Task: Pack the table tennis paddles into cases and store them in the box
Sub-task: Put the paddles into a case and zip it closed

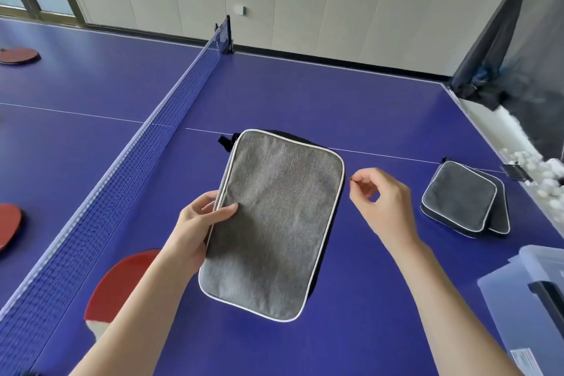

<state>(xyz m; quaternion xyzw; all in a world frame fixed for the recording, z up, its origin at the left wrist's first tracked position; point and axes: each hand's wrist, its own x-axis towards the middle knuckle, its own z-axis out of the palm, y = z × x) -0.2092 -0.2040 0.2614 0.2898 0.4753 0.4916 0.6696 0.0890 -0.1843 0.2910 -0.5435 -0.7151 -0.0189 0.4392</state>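
Two bare forearms [146, 299] come up from the bottom edge, and right between them is the grey case [274, 223], white-piped, its long side running away from us. The left hand [195, 223] grips the case's left edge, thumb flat on the fabric, fingers curled underneath. The right hand [381, 201] sits just off the case's right edge, thumb and forefinger pinched tight on what looks like the zip pull [350, 179]. It's tiny and hard to be sure of. The other fingers are loosely curled. Whether the case rests on the blue table [305, 94] or is lifted clear, I can't tell.

Near-left of the case, partly hidden under the left forearm, a red paddle [122, 281] lies flat on the table. Near-right of the case, down in the corner, is the clear plastic box [531, 278], with a dark shape showing inside.

At the case's far-left corner a black loop [224, 142] sticks out. Off to the case's right, well apart, two more cases [460, 195] lie stacked, the upper one overlapping the lower. Left of the case the net [122, 180] runs away diagonally. Beyond it lies a second red paddle [9, 223], cut off by the frame edge, and a third red paddle [18, 55] sits much farther out. Far right of the case, past the table's edge, there's a heap of white balls [546, 174] below dark netting [518, 40].
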